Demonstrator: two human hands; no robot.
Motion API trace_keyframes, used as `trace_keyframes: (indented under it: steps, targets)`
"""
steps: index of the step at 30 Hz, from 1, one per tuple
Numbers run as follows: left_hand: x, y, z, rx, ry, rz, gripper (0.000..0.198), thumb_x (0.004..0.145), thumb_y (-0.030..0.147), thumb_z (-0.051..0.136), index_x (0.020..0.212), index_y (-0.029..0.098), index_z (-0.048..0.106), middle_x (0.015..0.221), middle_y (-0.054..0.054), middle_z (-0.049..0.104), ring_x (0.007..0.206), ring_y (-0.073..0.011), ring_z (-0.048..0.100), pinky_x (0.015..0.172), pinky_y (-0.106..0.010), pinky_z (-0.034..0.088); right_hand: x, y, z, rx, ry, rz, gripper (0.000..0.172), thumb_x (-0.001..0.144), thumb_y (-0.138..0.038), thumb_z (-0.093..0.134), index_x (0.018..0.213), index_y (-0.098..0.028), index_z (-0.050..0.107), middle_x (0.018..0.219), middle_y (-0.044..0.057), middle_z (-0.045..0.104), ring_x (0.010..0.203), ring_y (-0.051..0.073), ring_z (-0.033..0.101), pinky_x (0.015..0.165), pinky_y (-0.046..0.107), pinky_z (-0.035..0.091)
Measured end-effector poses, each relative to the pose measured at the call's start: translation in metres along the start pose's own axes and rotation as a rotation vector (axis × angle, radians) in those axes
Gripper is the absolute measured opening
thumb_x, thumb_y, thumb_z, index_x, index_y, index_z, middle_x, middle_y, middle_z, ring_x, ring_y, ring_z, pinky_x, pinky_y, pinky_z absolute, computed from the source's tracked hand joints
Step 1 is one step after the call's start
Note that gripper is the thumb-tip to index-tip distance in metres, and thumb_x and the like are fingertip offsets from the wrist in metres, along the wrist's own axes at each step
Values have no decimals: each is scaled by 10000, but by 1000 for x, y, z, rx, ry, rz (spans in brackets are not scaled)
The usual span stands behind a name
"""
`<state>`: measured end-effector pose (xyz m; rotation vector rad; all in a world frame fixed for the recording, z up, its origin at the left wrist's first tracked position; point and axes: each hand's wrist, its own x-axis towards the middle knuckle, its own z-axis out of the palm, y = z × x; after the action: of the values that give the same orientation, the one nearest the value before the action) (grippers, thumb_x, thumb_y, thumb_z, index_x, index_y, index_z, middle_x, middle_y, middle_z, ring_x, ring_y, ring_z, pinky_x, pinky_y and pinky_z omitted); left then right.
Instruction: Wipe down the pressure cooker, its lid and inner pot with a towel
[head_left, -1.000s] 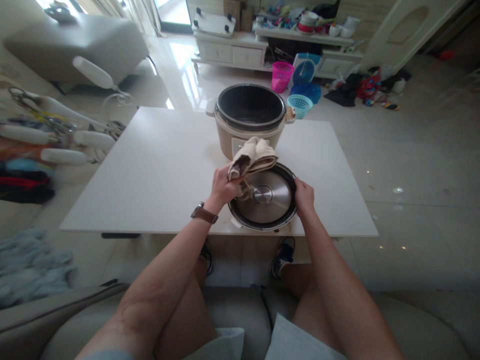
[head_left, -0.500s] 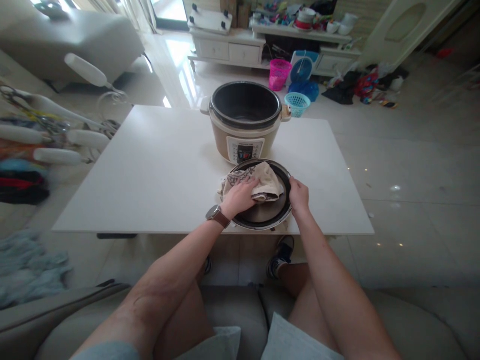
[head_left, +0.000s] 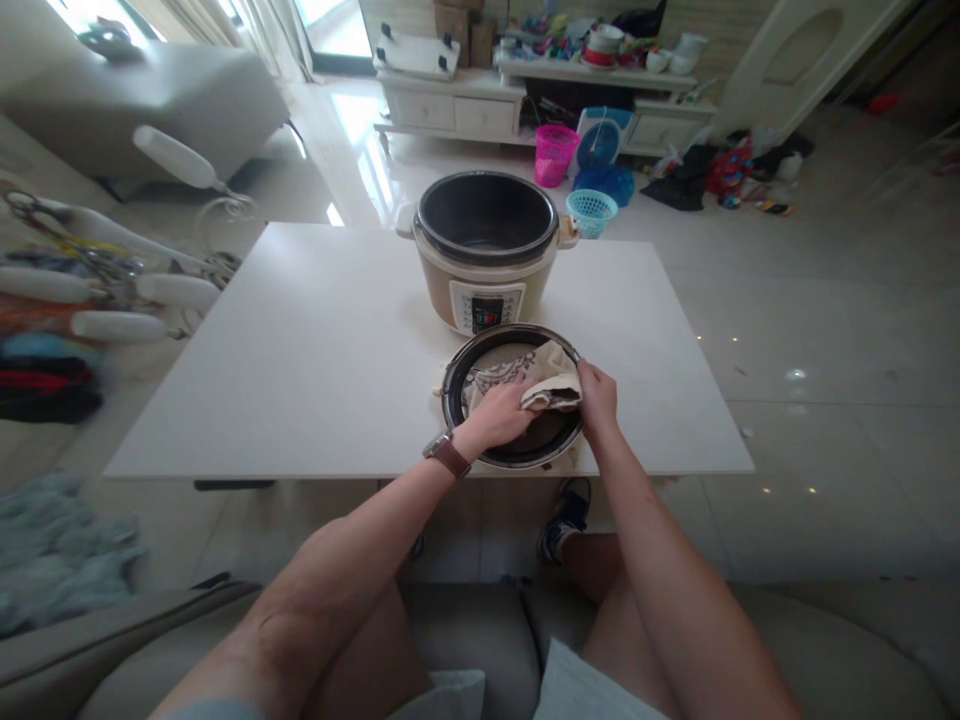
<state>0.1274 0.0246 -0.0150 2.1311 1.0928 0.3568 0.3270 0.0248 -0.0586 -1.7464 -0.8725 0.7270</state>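
A patterned beige cloth (head_left: 547, 362) lies bunched inside the upturned lid (head_left: 536, 440), its longer run going across the lid from the left part to the right rim, with a folded edge at that right end. The left hand (head_left: 496, 415) is on it: the palm comes in from the near left, and the fingers point right and slightly away, so the bulk of the cloth is beneath and beyond them. Whether that grip pinches the cloth or only presses it cannot be told, as the fingertips are lost in the folds.

The right hand (head_left: 598, 392) is clamped on the lid's right rim, just beside the folded end; whether it touches the cloth is unclear. The left hand is thus the one on the cloth, working in from the lid's near left side, while the right grip bounds the cloth's right end.

The lid is at the near edge of the white counter (head_left: 315, 350), its underside facing up; how far the counter bears it is hard to see. Just beyond it stands the upright cooker (head_left: 442, 285), uncovered, its control panel (head_left: 487, 310) facing the person and its dark inner pot (head_left: 487, 215) showing.
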Motion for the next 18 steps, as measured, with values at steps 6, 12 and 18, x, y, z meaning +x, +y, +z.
trace_keyframes:
  steps: [6, 12, 18]
  targets:
    - [-6, -9, -18, 44, 8, -11, 293, 989, 305, 566, 1178, 237, 780, 1203, -83, 822, 1123, -294, 762, 972, -346, 559, 0, 1, 1, -15, 23, 18, 600, 837, -734, 573, 847, -180, 804, 928, 102, 824, 908, 281, 676, 817, 365, 477]
    - [-11, -16, -30, 127, 456, -227, 422, 1029, 336, 517, 1404, 246, 690, 1276, -100, 805, 1221, -324, 735, 987, -353, 535, -3, -7, 2, -31, 4, -8, 611, 832, -747, 545, 798, -185, 784, 885, 95, 812, 937, 289, 668, 847, 370, 476]
    - [-10, -14, -20, 260, 381, -205, 564, 999, 271, 552, 1562, 263, 562, 1518, -99, 688, 1366, -326, 669, 1132, -386, 509, -4, -8, 4, -9, -10, -19, 601, 842, -729, 546, 817, -179, 786, 913, 94, 816, 937, 289, 680, 866, 377, 474]
